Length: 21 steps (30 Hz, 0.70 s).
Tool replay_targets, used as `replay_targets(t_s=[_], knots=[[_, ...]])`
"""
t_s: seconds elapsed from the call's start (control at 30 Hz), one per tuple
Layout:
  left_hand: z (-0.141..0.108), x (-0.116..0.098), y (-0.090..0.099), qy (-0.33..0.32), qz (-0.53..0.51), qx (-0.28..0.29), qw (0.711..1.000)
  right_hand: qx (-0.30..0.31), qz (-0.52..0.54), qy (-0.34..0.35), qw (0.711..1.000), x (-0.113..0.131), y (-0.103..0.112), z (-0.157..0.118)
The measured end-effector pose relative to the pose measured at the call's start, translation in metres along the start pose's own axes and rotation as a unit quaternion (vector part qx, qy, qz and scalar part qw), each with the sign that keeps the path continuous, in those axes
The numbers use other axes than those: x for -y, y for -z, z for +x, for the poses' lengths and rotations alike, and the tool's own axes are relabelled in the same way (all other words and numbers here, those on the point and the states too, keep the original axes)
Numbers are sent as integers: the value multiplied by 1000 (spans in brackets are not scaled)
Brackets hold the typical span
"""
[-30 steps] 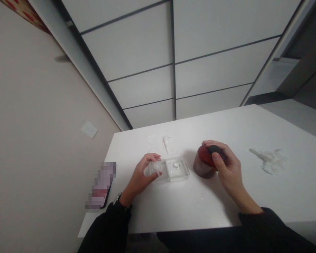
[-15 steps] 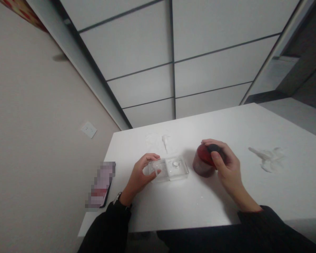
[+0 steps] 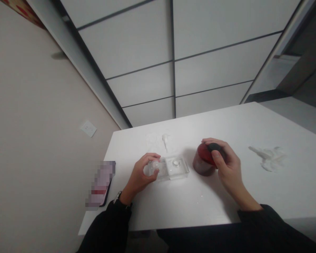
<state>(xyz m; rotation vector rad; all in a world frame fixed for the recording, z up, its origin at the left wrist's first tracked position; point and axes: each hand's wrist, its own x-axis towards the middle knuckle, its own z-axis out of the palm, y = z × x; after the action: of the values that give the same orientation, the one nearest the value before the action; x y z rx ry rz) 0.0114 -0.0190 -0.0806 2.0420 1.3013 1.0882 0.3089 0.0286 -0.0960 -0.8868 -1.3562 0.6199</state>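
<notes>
A clear two-part box [image 3: 178, 175] rests on the white table, with a round ring-like opening [image 3: 176, 163] in its right half. My left hand [image 3: 143, 174] curls round the box's left end, fingers at the far side and thumb at the near side. Between thumb and fingers shows a small translucent rounded piece [image 3: 155, 164]; whether it is gripped is unclear. To the right of the box, my right hand [image 3: 230, 165] is wrapped over the top of a red bottle [image 3: 204, 163] with a dark cap [image 3: 214, 147]. The bottle stands on the table, and my palm hides its right side.
Behind the box lies a white pump nozzle [image 3: 165, 141]. A crumpled white tissue [image 3: 271, 160] is at the right. A phone [image 3: 102, 184] with a blurred screen lies along the left edge. White cabinet doors [image 3: 213, 80] rise beyond the table [image 3: 173, 211].
My left thumb has shifted slightly at the rounded piece, and the thin stem seen under that piece before no longer shows. My right hand and the bottle stay in place.
</notes>
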Motion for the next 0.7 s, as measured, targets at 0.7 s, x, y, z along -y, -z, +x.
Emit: replay_targets(t_s=[0.7], knots=[[0,-2,-4,-16,10,4,1000,1,4,10,1000,-2,1,-1]])
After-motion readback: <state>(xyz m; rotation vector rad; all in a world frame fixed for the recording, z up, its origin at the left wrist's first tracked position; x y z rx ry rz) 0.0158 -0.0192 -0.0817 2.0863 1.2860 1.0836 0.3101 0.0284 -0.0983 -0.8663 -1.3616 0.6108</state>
